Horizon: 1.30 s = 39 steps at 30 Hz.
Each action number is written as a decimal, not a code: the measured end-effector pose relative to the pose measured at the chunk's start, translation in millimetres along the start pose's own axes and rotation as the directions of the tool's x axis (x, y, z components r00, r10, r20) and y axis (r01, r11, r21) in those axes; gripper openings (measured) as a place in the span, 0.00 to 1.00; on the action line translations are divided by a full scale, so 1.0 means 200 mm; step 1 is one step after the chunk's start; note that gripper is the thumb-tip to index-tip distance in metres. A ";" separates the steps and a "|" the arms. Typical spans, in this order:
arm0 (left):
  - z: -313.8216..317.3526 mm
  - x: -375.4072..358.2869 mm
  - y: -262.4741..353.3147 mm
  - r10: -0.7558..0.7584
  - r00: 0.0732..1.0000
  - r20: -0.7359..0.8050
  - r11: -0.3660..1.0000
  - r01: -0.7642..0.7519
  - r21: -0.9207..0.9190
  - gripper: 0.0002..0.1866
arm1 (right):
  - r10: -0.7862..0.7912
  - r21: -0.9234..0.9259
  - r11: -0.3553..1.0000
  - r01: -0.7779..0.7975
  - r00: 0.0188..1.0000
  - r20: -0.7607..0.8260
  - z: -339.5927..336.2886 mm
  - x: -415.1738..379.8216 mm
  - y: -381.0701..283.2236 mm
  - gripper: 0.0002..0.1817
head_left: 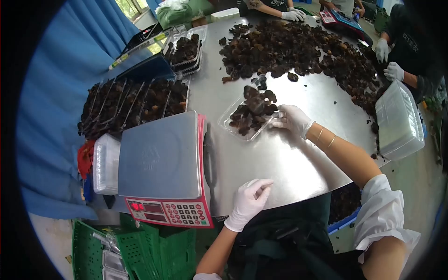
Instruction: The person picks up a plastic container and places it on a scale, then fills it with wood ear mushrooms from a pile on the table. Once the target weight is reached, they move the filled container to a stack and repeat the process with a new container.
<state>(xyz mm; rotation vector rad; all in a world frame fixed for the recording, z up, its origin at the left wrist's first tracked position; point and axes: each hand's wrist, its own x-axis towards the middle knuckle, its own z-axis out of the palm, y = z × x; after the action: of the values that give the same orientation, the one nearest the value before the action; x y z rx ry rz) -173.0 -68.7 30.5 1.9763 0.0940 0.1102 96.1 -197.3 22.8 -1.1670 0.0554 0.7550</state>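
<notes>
My right hand (294, 121), in a white glove, grips the right rim of a clear plastic tray (227, 122) at the middle of the metal table. Dark brown wood ear mushrooms (254, 109) are heaped in the tray, and some reach its far edge. Near the table's front edge is my left hand (249, 200), also gloved, with fingers curled together and nothing visible in them. To its left stands a red-framed digital scale (158, 158) with a bare grey platform and a lit red display.
A large pile of wood ears (289, 49) covers the far table (205, 88). Filled trays (135, 105) stand behind the scale, stacked empty trays (399, 121) at right. Green crates (135, 252) sit below. Gloved co-workers' hands (293, 15) show at the far side and right.
</notes>
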 end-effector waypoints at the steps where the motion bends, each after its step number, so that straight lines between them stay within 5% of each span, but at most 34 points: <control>1: -0.01 0.00 0.00 0.010 1.000 0.005 1.000 -0.010 -0.015 0.11 | -0.024 0.008 1.000 0.024 0.999 -0.022 -0.01 0.01 0.01 0.10; 10: 0.00 -0.01 -0.02 0.075 0.997 -0.028 0.997 -0.076 -0.033 0.12 | -0.156 -0.120 0.977 0.176 0.975 0.155 0.23 -0.12 -0.27 0.15; 20: 0.01 -0.03 -0.03 0.118 0.992 -0.047 0.993 -0.118 0.010 0.12 | 0.157 -0.273 0.962 -0.026 0.868 0.471 0.91 -0.09 0.05 0.16; 22: 0.01 -0.03 -0.02 0.122 0.992 -0.035 0.993 -0.121 0.015 0.12 | 0.093 -0.323 0.944 0.074 0.877 0.471 0.93 -0.09 0.08 0.19; 25: 0.02 -0.04 -0.03 0.108 0.993 -0.040 0.994 -0.109 -0.015 0.12 | -0.216 -0.280 0.912 0.300 0.931 0.293 0.88 -0.08 0.21 0.24; 26: 0.02 -0.03 -0.03 0.124 0.991 -0.054 0.992 -0.124 -0.003 0.12 | -0.482 -0.600 0.205 0.773 0.613 0.625 0.74 0.06 0.34 0.22; 27: 0.02 -0.03 -0.03 0.137 0.988 -0.065 0.991 -0.137 0.010 0.11 | -0.472 -0.611 0.005 0.791 0.541 0.696 0.68 0.07 0.45 0.23; 28: 0.02 -0.03 -0.03 0.132 0.990 -0.048 0.991 -0.132 0.005 0.11 | -0.438 -0.597 -0.190 0.779 0.477 0.762 0.63 0.02 0.49 0.26; 29: 0.03 -0.02 -0.03 0.114 0.991 -0.068 0.994 -0.113 0.004 0.11 | -0.241 -0.592 -0.457 0.663 0.549 0.801 0.54 -0.01 0.51 0.34; 33: 0.03 -0.03 -0.02 0.074 0.993 -0.089 0.996 -0.069 0.053 0.09 | -0.413 -0.861 -0.238 0.449 0.756 0.508 0.21 -0.07 0.32 0.36; 36: 0.04 0.02 -0.01 0.044 0.994 -0.103 0.998 -0.038 0.059 0.10 | -0.588 -0.990 -0.059 0.126 0.797 0.136 -0.21 -0.11 0.13 0.38; 39: 0.04 0.11 0.06 0.037 0.999 -0.020 0.995 -0.035 0.098 0.13 | -0.570 -0.954 -0.228 -0.194 0.821 -0.031 -0.58 -0.24 -0.02 0.43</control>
<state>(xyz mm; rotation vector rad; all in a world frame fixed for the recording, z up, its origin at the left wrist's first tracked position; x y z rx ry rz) -150.1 -78.6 38.8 2.0752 0.0786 0.1530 100.3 -320.0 -3.2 -2.9528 -0.4475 -0.1296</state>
